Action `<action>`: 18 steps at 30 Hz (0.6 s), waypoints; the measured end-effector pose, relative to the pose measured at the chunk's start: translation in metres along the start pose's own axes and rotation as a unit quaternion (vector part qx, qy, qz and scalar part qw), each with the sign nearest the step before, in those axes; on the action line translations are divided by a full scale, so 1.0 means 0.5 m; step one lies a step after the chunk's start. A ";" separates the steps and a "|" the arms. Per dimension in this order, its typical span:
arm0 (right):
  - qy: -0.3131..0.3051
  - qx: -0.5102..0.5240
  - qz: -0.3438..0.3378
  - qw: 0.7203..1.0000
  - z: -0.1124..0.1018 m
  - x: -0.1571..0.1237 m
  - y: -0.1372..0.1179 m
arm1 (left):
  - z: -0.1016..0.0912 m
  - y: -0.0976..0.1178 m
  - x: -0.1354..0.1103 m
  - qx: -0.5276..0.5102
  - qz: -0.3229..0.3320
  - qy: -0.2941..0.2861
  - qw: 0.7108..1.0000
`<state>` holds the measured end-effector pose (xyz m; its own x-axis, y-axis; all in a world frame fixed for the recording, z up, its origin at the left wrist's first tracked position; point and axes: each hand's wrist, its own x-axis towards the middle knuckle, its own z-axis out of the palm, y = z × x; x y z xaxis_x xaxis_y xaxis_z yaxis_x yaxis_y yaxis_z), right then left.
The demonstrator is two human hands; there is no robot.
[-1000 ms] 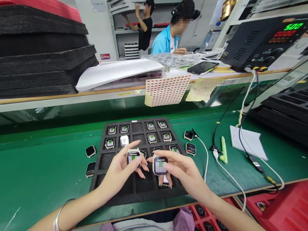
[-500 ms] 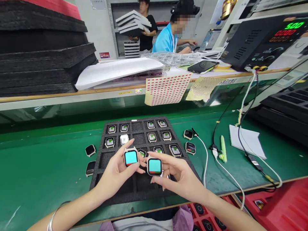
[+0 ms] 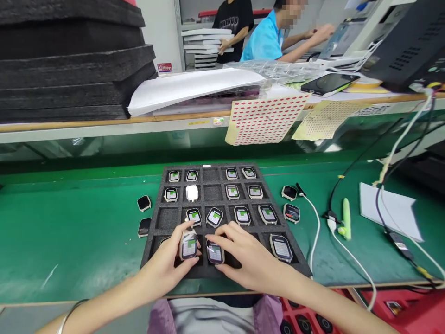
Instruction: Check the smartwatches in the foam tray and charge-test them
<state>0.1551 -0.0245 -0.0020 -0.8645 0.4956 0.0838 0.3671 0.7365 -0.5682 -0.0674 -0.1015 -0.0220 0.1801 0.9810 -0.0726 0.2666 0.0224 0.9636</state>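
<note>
Fingers [image 3: 184,267] of the left hand [image 3: 162,271] are closed on the left watch [image 3: 188,245], screen toward the camera; thumb by its lower right corner, other fingertips just showing past its right edge, remainder hidden behind it. Right hand [image 3: 248,254] grips the right watch [image 3: 215,252], thumb at its lower side, forefinger at its upper; remaining fingers partly overlapped, contact unclear.

Both held watches sit over the near edge of the tray [image 3: 167,218], left of its middle. Cannot tell whether the right watch touches the tray floor. Screens show green and white blocks; lettering too small to read.

Near the tray's near left corner, a corner watch [image 3: 164,240] is mostly covered by the left hand. Toward the far left corner, one pale piece [image 3: 192,192] is washed out by glare; which face is up cannot be told.

Off the tray's right edge, a white cable [image 3: 317,232] runs down behind the right forearm, lower end lost. On the shelf [image 3: 167,121], the power unit [image 3: 410,51] is cut by the frame. Beyond, the co-worker in black [image 3: 238,21] is cropped above the shoulders.
</note>
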 end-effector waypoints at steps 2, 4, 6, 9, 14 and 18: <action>-0.003 -0.036 0.002 0.999 0.000 -0.003 0.000 | -0.005 -0.007 0.001 0.183 0.064 0.002 0.981; 0.003 -0.072 0.006 0.997 -0.013 -0.014 0.001 | -0.010 -0.009 0.004 0.320 0.107 -0.008 0.941; 0.008 -0.101 0.023 0.995 -0.040 -0.038 0.008 | -0.013 -0.005 0.008 0.393 0.120 -0.020 0.911; 0.003 -0.149 0.080 0.986 -0.093 -0.096 0.031 | -0.010 0.011 0.014 0.428 0.141 -0.026 0.892; -0.040 -0.176 0.154 0.971 -0.127 -0.181 0.062 | 0.053 0.057 0.063 0.443 0.219 -0.087 0.865; -0.055 -0.188 0.186 0.963 -0.110 -0.186 0.061 | 0.131 0.098 0.130 0.491 0.243 -0.175 0.818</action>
<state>0.2654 -0.0230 0.0178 -0.6721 0.7214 -0.1669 0.7393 0.6414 -0.2049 0.0194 -0.0493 0.0034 0.7045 0.7094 0.0222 0.6847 -0.6876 0.2418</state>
